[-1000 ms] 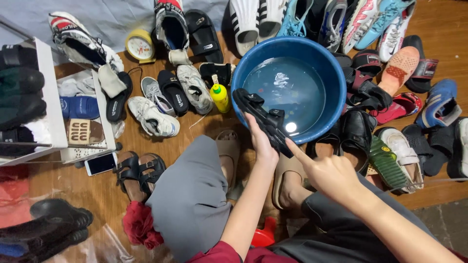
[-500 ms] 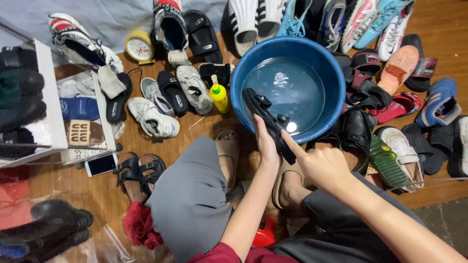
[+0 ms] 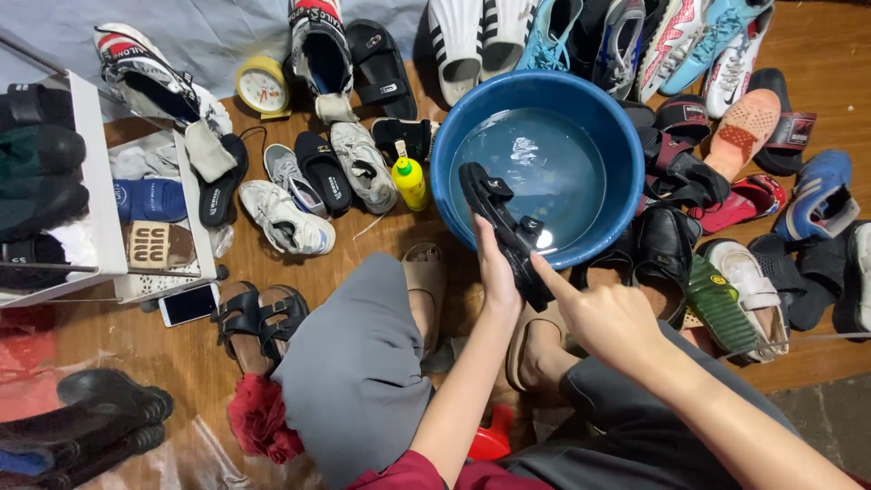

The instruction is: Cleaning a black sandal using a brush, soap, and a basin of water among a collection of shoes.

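A black strapped sandal [image 3: 502, 218] is held over the near rim of a blue basin [image 3: 599, 109] that holds clear water. My left hand [image 3: 497, 272] grips the sandal from underneath, near its heel end. My right hand [image 3: 603, 318] presses on the heel end from the right, index finger stretched along the sole. The sandal's toe points out over the water. My knees in grey trousers are at the bottom of the view, feet in tan slides [image 3: 425, 272].
A yellow bottle [image 3: 408, 178] stands left of the basin. Several sneakers, sandals and slippers ring the basin on the wooden floor. A white shelf [image 3: 95, 181] with shoes stands at left, a phone [image 3: 188, 304] and black sandals [image 3: 259, 319] near it. A yellow clock [image 3: 261, 86] sits at the back.
The sandal and both hands have shifted slightly farther over the basin rim; my right index finger now lies along the sandal's heel end.
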